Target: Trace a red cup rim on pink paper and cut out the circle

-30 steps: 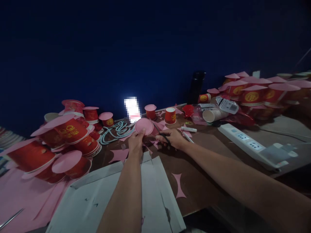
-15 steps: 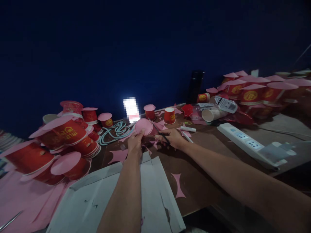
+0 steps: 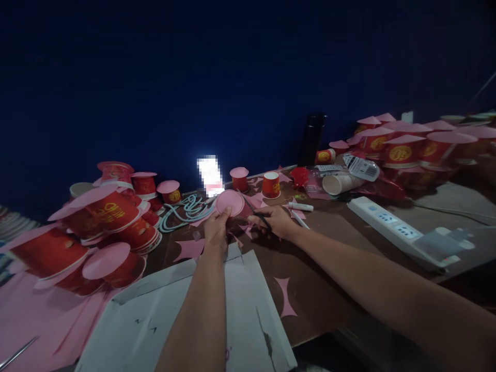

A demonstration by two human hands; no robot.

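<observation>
Broadly, my head view is carried by a brown tabletop (image 3: 321,289) across the lower half of the frame. White cardboard (image 3: 127,310) covers its lower middle, bearing a few dark marks I can't read. Along the left edge I see piled red cups (image 3: 116,212) capped with pink discs (image 3: 106,262); their gold characters are too blurred to make out. More capped cups (image 3: 399,153) crowd the upper right, showing round gold emblems. Right of centre lies a white power strip (image 3: 382,222).

Near the middle, my left hand (image 3: 217,227) pinches a round pink piece (image 3: 230,199), thumb on its face; I can't tell whether a cup sits behind it. My right hand (image 3: 277,222) is curled around black-handled scissors (image 3: 266,223), blades by the piece's right edge; whether they touch it, I can't tell. Just beyond stands an upright red cup (image 3: 271,186) with gold characters, also unreadable. A white label (image 3: 364,168) with a barcode lies on the clear packet (image 3: 314,183) at right, its print too fine for me. Smallest are a pink scrap (image 3: 285,297), lower centre, and a white marker (image 3: 301,206) near my right hand.
</observation>
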